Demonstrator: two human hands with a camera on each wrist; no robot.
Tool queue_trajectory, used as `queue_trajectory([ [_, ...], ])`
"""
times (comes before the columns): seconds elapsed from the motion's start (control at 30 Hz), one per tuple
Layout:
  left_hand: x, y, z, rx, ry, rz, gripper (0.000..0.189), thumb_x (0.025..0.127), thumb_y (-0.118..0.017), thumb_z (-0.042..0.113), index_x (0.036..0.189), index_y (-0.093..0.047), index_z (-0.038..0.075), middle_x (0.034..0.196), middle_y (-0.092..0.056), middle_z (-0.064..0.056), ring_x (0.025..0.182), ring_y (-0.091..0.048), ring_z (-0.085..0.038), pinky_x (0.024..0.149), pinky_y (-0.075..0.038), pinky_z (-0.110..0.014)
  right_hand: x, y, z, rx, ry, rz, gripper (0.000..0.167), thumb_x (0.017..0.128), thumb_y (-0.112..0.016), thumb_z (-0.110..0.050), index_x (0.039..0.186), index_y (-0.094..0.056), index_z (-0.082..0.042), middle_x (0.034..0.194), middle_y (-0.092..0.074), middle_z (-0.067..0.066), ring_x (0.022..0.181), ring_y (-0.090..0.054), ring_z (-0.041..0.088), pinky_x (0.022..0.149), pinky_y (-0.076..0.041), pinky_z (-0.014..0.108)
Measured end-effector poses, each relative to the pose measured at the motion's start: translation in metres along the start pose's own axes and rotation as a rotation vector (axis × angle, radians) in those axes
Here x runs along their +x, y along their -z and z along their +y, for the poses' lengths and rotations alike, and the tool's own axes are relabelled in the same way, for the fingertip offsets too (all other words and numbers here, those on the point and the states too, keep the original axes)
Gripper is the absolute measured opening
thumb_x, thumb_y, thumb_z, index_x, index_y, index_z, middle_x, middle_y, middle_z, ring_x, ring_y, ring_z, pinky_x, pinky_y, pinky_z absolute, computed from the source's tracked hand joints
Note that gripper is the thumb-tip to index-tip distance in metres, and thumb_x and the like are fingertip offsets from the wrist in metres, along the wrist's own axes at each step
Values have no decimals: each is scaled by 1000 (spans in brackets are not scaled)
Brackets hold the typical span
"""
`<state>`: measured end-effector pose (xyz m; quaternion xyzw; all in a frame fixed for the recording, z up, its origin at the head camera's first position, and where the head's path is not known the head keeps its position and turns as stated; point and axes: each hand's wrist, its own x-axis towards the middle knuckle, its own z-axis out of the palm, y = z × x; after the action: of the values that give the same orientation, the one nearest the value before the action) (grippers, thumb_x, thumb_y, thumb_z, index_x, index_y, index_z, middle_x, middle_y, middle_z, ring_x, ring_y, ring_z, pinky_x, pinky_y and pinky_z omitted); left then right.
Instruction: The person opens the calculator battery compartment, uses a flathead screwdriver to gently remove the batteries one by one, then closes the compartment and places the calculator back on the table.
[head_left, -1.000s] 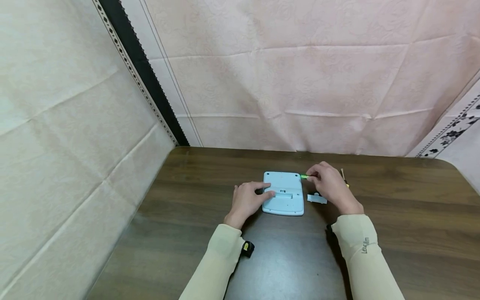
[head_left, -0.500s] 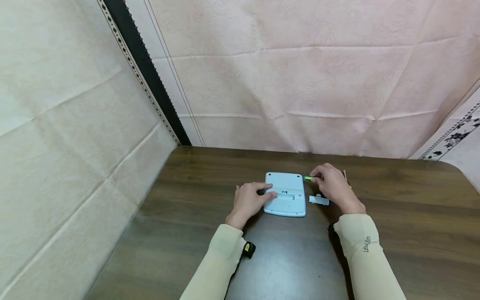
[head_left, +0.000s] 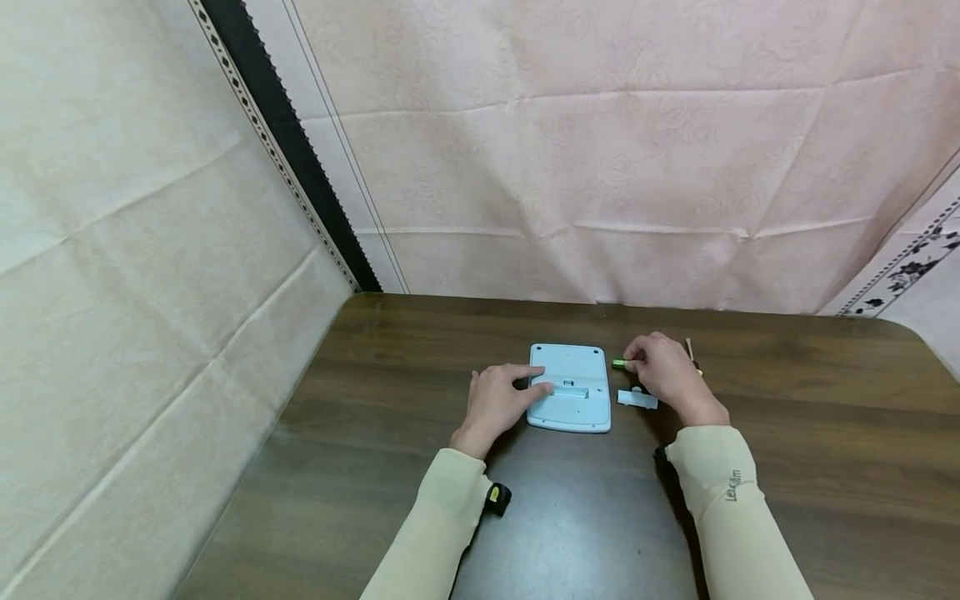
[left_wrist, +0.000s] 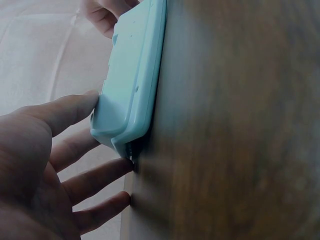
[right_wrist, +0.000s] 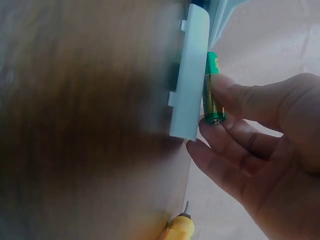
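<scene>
A flat light-blue device (head_left: pixel 567 408), which looks like a calculator, lies back side up on the table. My left hand (head_left: pixel 497 402) rests thumb and forefinger on its left part, fingers fairly straight; the left wrist view shows the thumb (left_wrist: pixel 70 111) touching its top face. Just off the device's upper right edge, my right hand (head_left: pixel 663 371) pinches a green battery (right_wrist: pixel 214 95) between thumb and fingers. A light-blue battery cover (head_left: pixel 637 398) lies on the table right of the device, close below that hand.
Beside the right hand lies a screwdriver (right_wrist: pixel 180 226) with a yellow handle, partly hidden by the hand in the head view. The brown wooden table (head_left: pixel 405 350) meets a pale cloth (head_left: pixel 637 167) at its far edge. More cloth hangs at the left.
The battery, first at the device's right edge, has come away from it. My right hand has moved it slightly right and toward me. The left hand keeps its place.
</scene>
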<state>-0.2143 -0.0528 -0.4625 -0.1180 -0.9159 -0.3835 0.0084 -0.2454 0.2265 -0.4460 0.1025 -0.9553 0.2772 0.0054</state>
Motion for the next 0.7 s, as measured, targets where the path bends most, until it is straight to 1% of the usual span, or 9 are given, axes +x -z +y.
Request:
queue_trajectory([
  [0.27,-1,0,1,8,2,2,34,99,-78,38,128,-80,21,133,-73,-5,135,-60,-32,119,-15,-77,0,1,0,-2,-17,-27,6,97,-71,5,102,-71,7,100,-64,21,89,-58,34,82,-54,52],
  [0.47,-1,1,1,11,11,0,35,99,-78,38,129,-80,22,133,-73,-5,135,-60,-32,119,-14,-77,0,1,-1,13,-6,-23,6,94,-73,7,99,-70,6,97,-64,20,87,-60,34,81,-54,53],
  [0.7,0,0,2,11,11,-3,34,99,-77,38,129,-80,22,134,-73,-5,135,-60,-32,119,-14,-77,0,0,0,11,-3,-14,7,95,-71,8,102,-71,7,100,-66,22,92,-61,36,85,-54,55],
])
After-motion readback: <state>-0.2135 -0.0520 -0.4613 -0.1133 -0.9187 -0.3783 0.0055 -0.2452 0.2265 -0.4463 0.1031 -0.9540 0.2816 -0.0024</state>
